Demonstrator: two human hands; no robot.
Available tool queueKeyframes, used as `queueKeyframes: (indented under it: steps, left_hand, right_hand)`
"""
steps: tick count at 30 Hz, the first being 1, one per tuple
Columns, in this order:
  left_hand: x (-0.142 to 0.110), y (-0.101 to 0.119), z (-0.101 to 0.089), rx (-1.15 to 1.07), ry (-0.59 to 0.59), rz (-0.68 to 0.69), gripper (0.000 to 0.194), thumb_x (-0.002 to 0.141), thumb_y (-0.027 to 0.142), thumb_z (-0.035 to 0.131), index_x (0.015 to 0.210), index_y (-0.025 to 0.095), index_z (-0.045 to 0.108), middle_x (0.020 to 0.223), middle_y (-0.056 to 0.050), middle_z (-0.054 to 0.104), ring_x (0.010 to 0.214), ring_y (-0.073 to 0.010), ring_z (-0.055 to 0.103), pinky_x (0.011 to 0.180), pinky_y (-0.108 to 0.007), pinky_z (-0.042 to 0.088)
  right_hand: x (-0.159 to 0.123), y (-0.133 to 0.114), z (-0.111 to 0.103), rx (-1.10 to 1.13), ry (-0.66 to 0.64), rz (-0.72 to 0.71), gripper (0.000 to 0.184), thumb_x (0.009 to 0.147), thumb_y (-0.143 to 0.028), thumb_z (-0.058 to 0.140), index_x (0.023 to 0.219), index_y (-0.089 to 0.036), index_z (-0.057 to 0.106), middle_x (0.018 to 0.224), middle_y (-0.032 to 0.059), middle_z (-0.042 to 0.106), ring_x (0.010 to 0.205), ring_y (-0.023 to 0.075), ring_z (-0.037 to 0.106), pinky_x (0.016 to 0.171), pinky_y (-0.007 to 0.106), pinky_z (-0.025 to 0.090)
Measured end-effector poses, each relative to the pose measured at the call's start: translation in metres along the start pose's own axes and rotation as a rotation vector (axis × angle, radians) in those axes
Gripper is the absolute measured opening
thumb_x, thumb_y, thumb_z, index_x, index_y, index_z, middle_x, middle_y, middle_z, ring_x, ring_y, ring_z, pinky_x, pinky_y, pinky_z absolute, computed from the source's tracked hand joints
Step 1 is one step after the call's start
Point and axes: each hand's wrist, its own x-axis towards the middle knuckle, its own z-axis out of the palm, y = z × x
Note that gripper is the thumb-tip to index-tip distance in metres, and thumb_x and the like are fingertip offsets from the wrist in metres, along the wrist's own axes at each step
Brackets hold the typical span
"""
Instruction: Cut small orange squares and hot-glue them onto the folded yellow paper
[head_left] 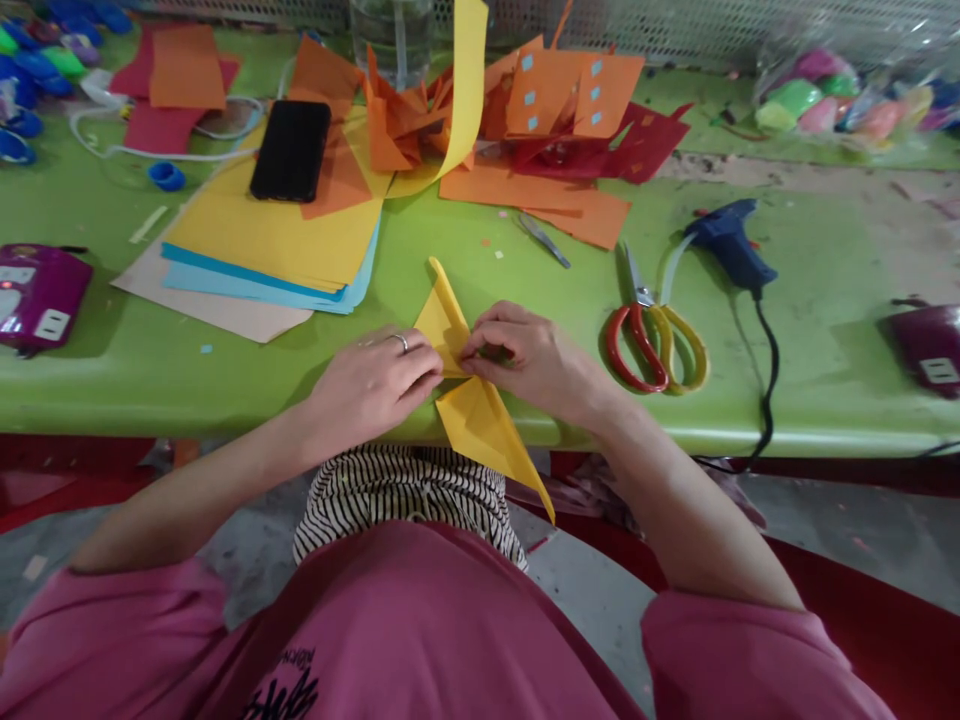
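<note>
A folded yellow paper [480, 420] lies across the near edge of the green table [150, 370], one point sticking up toward the far side and another hanging off over my lap. My left hand [371, 385], with a ring on one finger, presses on the paper's left side with its fingers curled together. My right hand [529, 355] pinches the paper's middle fold from the right, fingertips meeting those of the left hand.
Scissors with red and yellow handles [656, 340] lie right of my hands, next to a blue glue gun [731, 245] with a black cord. A black phone [291, 150] rests on stacked coloured sheets [262, 255]. Orange and red paper scraps [540, 130] fill the back. Purple punches [37, 295] sit at both sides.
</note>
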Motion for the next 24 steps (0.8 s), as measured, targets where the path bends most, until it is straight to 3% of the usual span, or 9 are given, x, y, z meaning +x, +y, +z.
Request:
queueKeyframes:
  steps: [5,11,24]
  left_hand:
    - [0.005,0.004,-0.002,-0.048,-0.034,-0.122,0.015,0.096,0.021,0.052,0.090,0.017,0.066,0.091,-0.006,0.067,0.087,-0.0192,0.064,0.076,-0.031,0.049]
    - [0.011,0.006,-0.006,-0.052,-0.097,-0.226,0.014,0.093,0.024,0.053,0.091,0.018,0.066,0.102,-0.007,0.067,0.092,-0.0206,0.064,0.079,-0.033,0.051]
    - [0.027,-0.004,-0.016,-0.127,-0.250,-0.343,0.012,0.086,0.023,0.055,0.089,0.018,0.066,0.099,-0.005,0.067,0.086,-0.0180,0.063,0.078,-0.030,0.049]
  right_hand:
    - [0.012,-0.013,-0.010,-0.109,-0.148,0.118,0.006,0.085,-0.017,0.064,0.083,-0.016,0.069,0.093,0.0029,0.062,0.069,0.0098,0.053,0.066,0.025,0.039]
    - [0.027,-0.026,-0.021,-0.225,-0.297,0.152,0.010,0.082,-0.015,0.062,0.083,-0.019,0.072,0.091,0.0026,0.063,0.074,0.0118,0.055,0.071,0.025,0.038]
    - [0.033,-0.032,-0.024,-0.251,-0.384,0.208,0.010,0.081,-0.015,0.063,0.085,-0.018,0.072,0.091,0.0029,0.064,0.075,0.0126,0.056,0.070,0.026,0.037]
